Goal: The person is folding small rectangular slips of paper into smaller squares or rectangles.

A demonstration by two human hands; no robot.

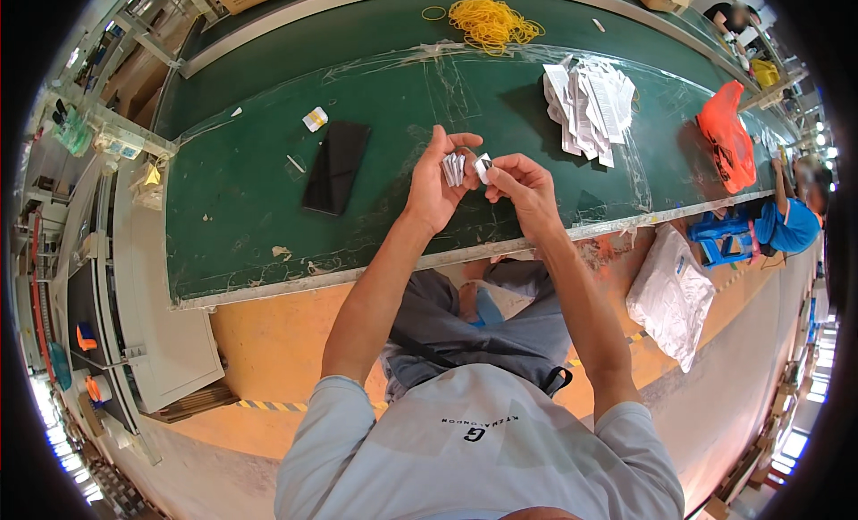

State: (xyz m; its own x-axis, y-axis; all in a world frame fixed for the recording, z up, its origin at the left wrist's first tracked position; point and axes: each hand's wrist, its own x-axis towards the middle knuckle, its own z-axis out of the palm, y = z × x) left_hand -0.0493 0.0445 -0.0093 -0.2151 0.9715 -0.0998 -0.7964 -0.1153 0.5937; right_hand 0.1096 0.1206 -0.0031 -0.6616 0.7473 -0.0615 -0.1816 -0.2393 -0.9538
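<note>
Over the front part of the green table, my two hands are close together. My left hand (435,185) is closed round a small bundle of folded white paper slips (454,169), their edges fanned toward the right. Between the thumb and fingers of my right hand (525,187) is another small folded paper slip (483,167), white with a dark part. The two hands are a short gap apart. Farther right lies a loose pile of white printed paper slips (590,109). A dark flat phone-like slab (337,167) rests on the table left of my hands.
Yellow rubber bands (492,24) are heaped at the back. A red plastic bag (728,140) stands at the right end, and a small white-and-yellow bundle (315,118) lies left. A co-worker in blue (791,225) is at far right, near a silvery sack (672,292) on the floor.
</note>
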